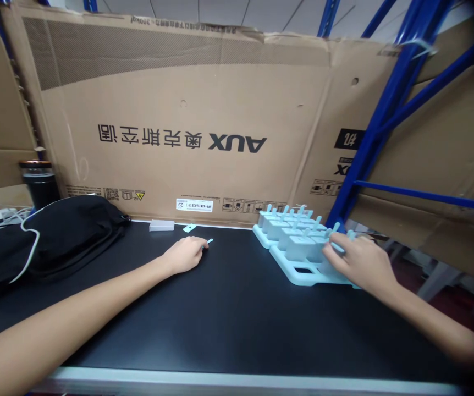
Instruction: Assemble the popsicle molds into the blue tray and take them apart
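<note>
Work looks well along: light-blue molds (298, 249) stand in the near tray (303, 279) and the far tray (260, 236), at the right of the black table (220, 313), most with handles in place. What seems left is the open slot (303, 270) at the near tray's front-left corner — and a flat light-blue piece (189, 227) lying loose beside the white box (161, 225). The molds' handles point up, their long axes near vertical. The left hand (185, 254) pinches a small light-blue strip (209, 240), its long axis roughly crosswise, tip pointing right and slightly away. The right hand's (363, 263) fingers are narrow around a front-right handle — whether they grip it, I cannot tell.
</note>
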{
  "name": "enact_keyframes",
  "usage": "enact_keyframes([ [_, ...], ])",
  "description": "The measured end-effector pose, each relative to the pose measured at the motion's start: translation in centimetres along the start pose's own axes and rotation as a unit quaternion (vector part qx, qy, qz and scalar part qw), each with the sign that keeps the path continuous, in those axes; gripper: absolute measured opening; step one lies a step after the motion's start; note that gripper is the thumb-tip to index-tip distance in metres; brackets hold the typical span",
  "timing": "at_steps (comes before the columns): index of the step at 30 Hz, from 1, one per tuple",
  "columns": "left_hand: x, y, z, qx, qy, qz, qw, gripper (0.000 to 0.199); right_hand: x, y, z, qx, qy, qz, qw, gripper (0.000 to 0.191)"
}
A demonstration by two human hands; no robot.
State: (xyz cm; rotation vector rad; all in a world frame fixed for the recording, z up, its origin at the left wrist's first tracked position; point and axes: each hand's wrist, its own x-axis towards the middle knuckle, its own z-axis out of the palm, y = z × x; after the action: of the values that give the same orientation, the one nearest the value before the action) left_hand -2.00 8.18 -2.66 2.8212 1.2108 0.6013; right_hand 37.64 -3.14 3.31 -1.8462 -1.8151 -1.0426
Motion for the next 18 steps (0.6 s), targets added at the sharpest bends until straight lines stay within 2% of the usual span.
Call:
enact_keyframes([
  [5,-0.1,0.1,-0.3,0.006,-0.006,0.0,1.0,0.032,-0.5,-0.5,1.3,0.022,0.014,-0.019,0.999,0.027],
  [10,-0.2,0.2,-0.4,0.015,-0.011,0.0,1.0,0.03,-0.3,-0.1,2.2,0.014,0.015,0.005,1.0,0.028],
  [14,-0.2,0.2,-0.3,0.018,-0.015,-0.004,1.0,0.03,-1.1,-0.2,2.4,-0.018,0.003,-0.032,0.999,0.022],
  [18,-0.2,0.3,-0.5,0.023,-0.019,-0.011,0.999,0.029,-2.5,-0.8,3.0,-0.027,0.056,-0.036,0.997,0.036],
])
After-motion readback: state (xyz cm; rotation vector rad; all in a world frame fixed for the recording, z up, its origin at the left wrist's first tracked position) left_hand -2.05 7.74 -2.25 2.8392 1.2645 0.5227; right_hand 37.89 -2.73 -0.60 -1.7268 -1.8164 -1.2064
